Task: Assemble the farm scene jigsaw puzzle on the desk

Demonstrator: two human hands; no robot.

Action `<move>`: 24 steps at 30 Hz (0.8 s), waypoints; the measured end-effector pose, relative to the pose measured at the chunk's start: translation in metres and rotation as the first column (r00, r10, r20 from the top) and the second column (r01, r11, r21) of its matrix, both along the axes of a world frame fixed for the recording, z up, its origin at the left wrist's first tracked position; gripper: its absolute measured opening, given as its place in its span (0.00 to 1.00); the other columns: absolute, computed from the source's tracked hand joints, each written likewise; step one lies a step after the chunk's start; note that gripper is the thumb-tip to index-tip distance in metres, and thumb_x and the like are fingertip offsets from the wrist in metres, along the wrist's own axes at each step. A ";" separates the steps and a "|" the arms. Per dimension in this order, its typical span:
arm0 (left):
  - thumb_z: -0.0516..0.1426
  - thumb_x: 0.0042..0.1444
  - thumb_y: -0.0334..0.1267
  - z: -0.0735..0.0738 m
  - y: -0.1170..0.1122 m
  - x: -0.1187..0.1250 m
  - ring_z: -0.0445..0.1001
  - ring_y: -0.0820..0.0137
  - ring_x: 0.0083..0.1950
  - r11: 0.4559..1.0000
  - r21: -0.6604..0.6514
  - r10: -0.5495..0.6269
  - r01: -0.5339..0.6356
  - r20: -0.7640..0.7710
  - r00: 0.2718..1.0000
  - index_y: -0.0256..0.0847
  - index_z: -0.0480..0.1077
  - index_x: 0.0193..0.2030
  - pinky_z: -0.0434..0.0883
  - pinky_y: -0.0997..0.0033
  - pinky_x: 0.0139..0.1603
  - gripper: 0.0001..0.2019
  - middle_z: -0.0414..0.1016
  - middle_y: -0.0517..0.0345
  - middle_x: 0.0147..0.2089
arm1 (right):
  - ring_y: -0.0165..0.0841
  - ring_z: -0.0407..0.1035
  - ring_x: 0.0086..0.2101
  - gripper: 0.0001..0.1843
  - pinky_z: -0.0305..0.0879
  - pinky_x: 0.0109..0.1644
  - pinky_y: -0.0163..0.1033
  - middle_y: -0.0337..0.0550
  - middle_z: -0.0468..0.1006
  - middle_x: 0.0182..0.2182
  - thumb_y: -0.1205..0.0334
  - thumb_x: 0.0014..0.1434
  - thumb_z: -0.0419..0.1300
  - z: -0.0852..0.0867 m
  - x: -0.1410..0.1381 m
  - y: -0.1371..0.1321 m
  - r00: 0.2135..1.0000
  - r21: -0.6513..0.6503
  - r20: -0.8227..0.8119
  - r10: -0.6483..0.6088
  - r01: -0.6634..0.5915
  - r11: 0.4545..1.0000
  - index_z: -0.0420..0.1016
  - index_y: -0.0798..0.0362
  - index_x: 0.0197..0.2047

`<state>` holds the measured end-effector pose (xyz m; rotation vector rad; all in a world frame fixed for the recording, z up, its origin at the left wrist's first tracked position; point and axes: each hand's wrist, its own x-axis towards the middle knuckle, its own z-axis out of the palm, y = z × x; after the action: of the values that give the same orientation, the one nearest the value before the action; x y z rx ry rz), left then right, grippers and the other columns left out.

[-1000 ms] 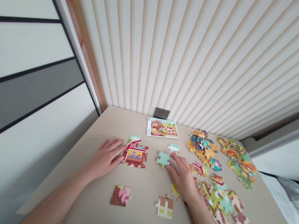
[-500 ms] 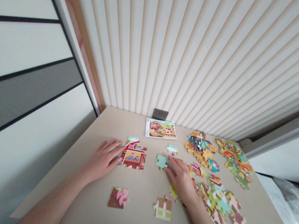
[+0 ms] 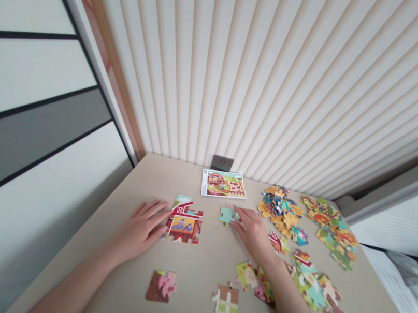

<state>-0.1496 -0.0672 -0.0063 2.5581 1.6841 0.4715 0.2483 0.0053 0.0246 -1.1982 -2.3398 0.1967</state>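
Left hand: your left hand [image 3: 144, 226] lies palm down, fingers spread wide, fingertips at the left edge of the barn section.
Right hand: your right hand [image 3: 253, 231] has thumb and fingers slightly apart over the right edge of the pale-blue piece; can't tell if it's pinched.
Pale-blue piece: one flat, pale-blue cardboard jigsaw piece [image 3: 226, 215], at your right fingertips, right of the barn section and apart from it.
Barn section: one joined red-and-yellow cardboard barn section [image 3: 186, 225], just right of your left hand; piece count unclear.
Near pieces: one brown-and-pink pig piece [image 3: 161, 286], one brown, white and green fence piece [image 3: 227, 301], both nearer you, apart.
Card: one white-bordered printed farm picture card [image 3: 224, 185], beyond your hands.
Piles: one orange-and-blue jigsaw heap [image 3: 283, 209], one green-and-orange jigsaw spread [image 3: 333, 230], right of your right hand; pieces overlap, uncountable.
Surface: one beige tabletop [image 3: 120, 303] under everything.
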 end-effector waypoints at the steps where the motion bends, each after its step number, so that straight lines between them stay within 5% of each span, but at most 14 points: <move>1: 0.51 0.72 0.45 0.000 0.000 0.000 0.58 0.56 0.75 1.000 -0.003 -0.001 0.001 0.000 1.000 0.54 0.63 0.72 0.56 0.41 0.75 0.23 0.63 0.55 0.74 | 0.46 0.74 0.54 0.23 0.72 0.57 0.55 0.52 0.79 0.56 0.59 0.70 0.61 0.000 -0.001 0.004 1.000 -0.005 -0.008 -0.006 0.006 1.000 0.70 0.47 0.67; 13: 0.51 0.72 0.41 0.005 0.001 0.000 0.62 0.57 0.73 0.999 0.041 0.009 -0.009 -0.003 1.000 0.49 0.62 0.72 0.60 0.45 0.74 0.23 0.64 0.51 0.73 | 0.46 0.69 0.61 0.27 0.66 0.66 0.57 0.53 0.74 0.62 0.56 0.69 0.61 -0.007 0.018 0.010 0.999 -0.097 -0.006 -0.053 0.053 0.994 0.68 0.48 0.69; 17: 0.50 0.71 0.36 0.033 0.007 0.022 0.63 0.57 0.72 0.994 0.110 -0.025 0.026 -0.017 1.000 0.48 0.69 0.66 0.59 0.45 0.75 0.20 0.67 0.51 0.70 | 0.47 0.67 0.63 0.28 0.64 0.68 0.58 0.53 0.71 0.65 0.53 0.69 0.59 -0.011 0.033 0.007 0.995 -0.138 0.012 -0.101 0.102 0.985 0.67 0.46 0.70; 21: 0.51 0.70 0.33 0.070 0.022 0.068 0.66 0.59 0.70 0.967 0.060 -0.245 0.249 -0.066 0.967 0.46 0.74 0.60 0.58 0.48 0.75 0.17 0.72 0.52 0.66 | 0.47 0.64 0.65 0.30 0.62 0.69 0.57 0.52 0.69 0.67 0.54 0.69 0.58 -0.012 0.036 0.008 0.996 -0.154 -0.005 -0.085 0.084 0.984 0.64 0.45 0.72; 24: 0.52 0.70 0.32 0.078 0.044 0.105 0.69 0.61 0.67 0.929 0.057 -0.364 0.366 -0.033 0.931 0.44 0.75 0.57 0.61 0.52 0.73 0.15 0.74 0.50 0.62 | 0.47 0.65 0.65 0.31 0.62 0.70 0.58 0.51 0.69 0.67 0.55 0.69 0.58 -0.014 0.036 0.012 0.997 -0.152 -0.042 -0.067 0.060 0.987 0.62 0.45 0.73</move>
<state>-0.0443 -0.0230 0.0719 2.8393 1.1670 0.4766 0.2841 0.0173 0.0105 -1.3229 -2.2762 0.3818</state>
